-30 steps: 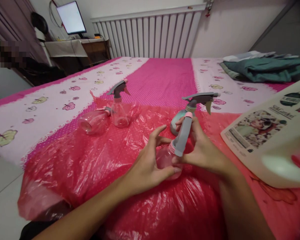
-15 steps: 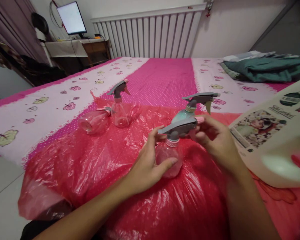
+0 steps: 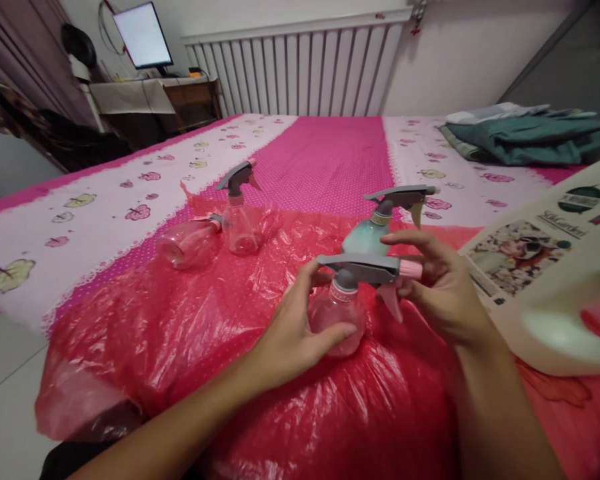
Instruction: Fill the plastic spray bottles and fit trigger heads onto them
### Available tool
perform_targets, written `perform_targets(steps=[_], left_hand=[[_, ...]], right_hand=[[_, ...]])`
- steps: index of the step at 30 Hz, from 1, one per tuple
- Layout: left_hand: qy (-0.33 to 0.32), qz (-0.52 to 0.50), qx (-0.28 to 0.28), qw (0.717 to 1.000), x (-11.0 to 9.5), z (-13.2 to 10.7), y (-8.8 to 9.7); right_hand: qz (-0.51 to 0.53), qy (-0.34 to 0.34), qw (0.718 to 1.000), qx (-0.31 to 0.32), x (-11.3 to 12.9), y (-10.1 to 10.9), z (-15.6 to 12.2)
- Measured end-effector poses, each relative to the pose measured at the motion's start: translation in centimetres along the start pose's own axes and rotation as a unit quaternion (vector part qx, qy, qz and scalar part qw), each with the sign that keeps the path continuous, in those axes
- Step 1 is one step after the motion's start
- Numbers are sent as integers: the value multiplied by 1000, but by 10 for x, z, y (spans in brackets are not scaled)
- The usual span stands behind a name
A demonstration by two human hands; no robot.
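Note:
My left hand (image 3: 300,327) is wrapped round the clear pink body of a small spray bottle (image 3: 337,307), which stands upright on red plastic sheeting. Thumb in front, fingers behind. At the pink nozzle (image 3: 410,269) of its grey trigger head, my right hand (image 3: 443,280) has the thumb below and curled fingers behind, the index finger stretched out above. Just beyond stands a second spray bottle (image 3: 363,237) with pale green liquid inside. Farther left, a clear pink spray bottle (image 3: 241,227) is upright, and another spray bottle (image 3: 183,243) lies on its side.
A large cream jug (image 3: 545,293) with a printed label leans in from the right. Red plastic sheeting (image 3: 180,340) covers the near part of the bed (image 3: 330,153). Folded green cloth (image 3: 535,137) lies at the back right. A radiator (image 3: 295,70) lines the wall.
The trigger head has turned, its nozzle swinging right and toward me. My right hand has moved with it, its index finger now lifted out straight. My left hand stays round the bottle.

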State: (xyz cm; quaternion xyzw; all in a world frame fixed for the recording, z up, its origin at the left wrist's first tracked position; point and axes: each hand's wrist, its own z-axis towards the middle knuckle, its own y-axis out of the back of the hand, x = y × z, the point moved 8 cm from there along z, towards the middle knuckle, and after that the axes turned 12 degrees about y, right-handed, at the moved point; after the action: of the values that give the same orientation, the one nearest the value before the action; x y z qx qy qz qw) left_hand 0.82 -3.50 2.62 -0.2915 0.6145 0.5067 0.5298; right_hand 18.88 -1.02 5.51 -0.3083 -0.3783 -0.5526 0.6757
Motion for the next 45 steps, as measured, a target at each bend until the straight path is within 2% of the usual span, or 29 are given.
perform_targets(steps=[4, 9, 14, 16, 21, 26, 31, 33, 36, 39, 42, 45], left_hand=[[0, 8, 3, 1000, 0, 0, 1], [-17, 61, 17, 998, -5, -2, -2], [-49, 63, 28, 996, -11, -4, -5], [-43, 58, 27, 997, -10, -4, -5], [-34, 35, 40, 998, -9, -3, -8], [-42, 26, 48, 998, -4, -1, -13], [-75, 60, 35, 995, -10, -3, -14], [-73, 78, 32, 994, -12, -3, -15], [-65, 102, 42, 992, -12, -3, -18], [-69, 108, 44, 991, -12, -1, -18], [-68, 100, 42, 992, -10, -1, -16], [-59, 93, 39, 993, -6, -2, -13]], right_hand=[[28, 4, 999, 31, -2, -10, 1], [-1, 39, 999, 26, 2, -14, 3], [-2, 65, 991, 117, 6, -35, 3], [-19, 90, 988, 125, 10, -40, 3], [-85, 134, 984, 80, 18, -43, 7], [-130, 129, 983, 18, 21, -45, 10], [-183, 126, 974, -52, 30, -44, 9], [-221, 112, 965, -85, 34, -42, 7], [-310, 94, 937, -128, 40, -39, 5], [-354, 75, 922, -135, 40, -38, 4], [-297, 66, 947, -99, 35, -37, 5], [-105, 61, 992, -19, 28, -43, 5]])
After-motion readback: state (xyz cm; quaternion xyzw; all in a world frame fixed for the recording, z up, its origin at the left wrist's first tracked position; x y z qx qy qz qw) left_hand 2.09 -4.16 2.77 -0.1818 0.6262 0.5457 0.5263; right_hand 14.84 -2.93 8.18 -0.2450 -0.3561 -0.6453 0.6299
